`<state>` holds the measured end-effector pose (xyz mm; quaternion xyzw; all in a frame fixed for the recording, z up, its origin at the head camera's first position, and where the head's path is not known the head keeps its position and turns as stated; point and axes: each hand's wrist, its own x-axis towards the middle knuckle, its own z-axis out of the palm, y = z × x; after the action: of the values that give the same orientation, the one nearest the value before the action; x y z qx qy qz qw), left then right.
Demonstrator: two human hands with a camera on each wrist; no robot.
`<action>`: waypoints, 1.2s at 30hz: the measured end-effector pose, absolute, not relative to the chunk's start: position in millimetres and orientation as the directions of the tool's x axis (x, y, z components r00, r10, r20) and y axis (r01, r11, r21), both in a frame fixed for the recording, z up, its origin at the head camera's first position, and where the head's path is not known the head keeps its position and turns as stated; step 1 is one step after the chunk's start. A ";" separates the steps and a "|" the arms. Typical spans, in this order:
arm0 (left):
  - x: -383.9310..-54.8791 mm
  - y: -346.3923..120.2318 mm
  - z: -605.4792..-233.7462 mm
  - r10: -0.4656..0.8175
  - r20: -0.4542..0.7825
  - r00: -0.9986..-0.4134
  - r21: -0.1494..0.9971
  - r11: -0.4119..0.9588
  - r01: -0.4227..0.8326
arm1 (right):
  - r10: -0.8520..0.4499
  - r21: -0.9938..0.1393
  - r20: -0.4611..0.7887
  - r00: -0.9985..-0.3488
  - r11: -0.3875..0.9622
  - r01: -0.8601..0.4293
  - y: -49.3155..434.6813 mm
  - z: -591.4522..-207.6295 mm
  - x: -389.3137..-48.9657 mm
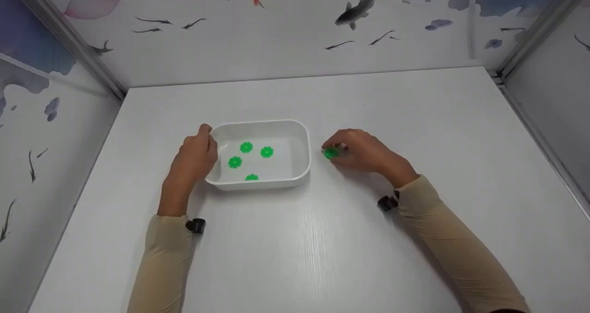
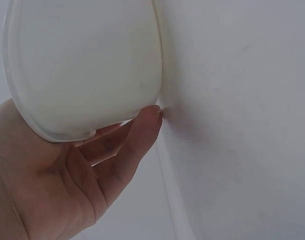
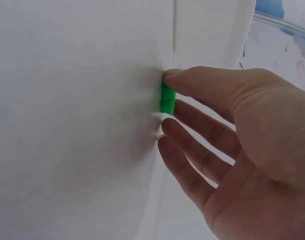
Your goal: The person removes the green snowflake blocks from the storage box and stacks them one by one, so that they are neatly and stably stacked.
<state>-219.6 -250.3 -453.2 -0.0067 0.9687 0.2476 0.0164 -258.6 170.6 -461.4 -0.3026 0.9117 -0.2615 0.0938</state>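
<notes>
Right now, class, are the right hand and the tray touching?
Apart. The head view shows it: a strip of bare table separates the right hand from the tray.

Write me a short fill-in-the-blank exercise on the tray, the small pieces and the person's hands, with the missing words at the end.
1. The number of flower-shaped pieces lying inside the white tray is ____.
2. The hand at the tray's end is the person's ____ hand.
3. The right hand pinches a piece whose colour is ____.

Missing words: four; left; green.
</notes>
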 end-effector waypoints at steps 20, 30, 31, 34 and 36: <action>-218.8 -250.6 -452.5 0.004 -0.030 -1.000 0.483 0.875 -0.011 | -0.596 -0.600 0.044 -0.802 0.626 -0.498 168.5 -458.2 -258.2; -218.2 -250.6 -451.3 0.005 -0.040 -0.999 0.493 0.870 -0.015 | -0.572 -0.596 0.211 -0.793 0.568 -0.568 161.4 -453.0 -253.6; -218.2 -250.9 -451.4 0.006 -0.044 -0.999 0.495 0.869 -0.017 | -0.571 -0.595 0.223 -0.790 0.562 -0.575 160.2 -452.9 -252.9; -218.1 -251.0 -451.7 0.004 -0.053 -0.999 0.499 0.866 -0.023 | -0.572 -0.584 0.257 -0.779 0.550 -0.597 157.4 -453.6 -251.6; -218.2 -250.8 -452.6 0.006 -0.057 -0.998 0.498 0.867 -0.023 | -0.572 -0.576 0.278 -0.772 0.544 -0.610 155.9 -454.0 -250.1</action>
<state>-218.2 -250.8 -452.6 -0.0046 0.9658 0.2579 0.0281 -250.1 155.9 -454.0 -0.3367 0.8781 -0.3387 -0.0282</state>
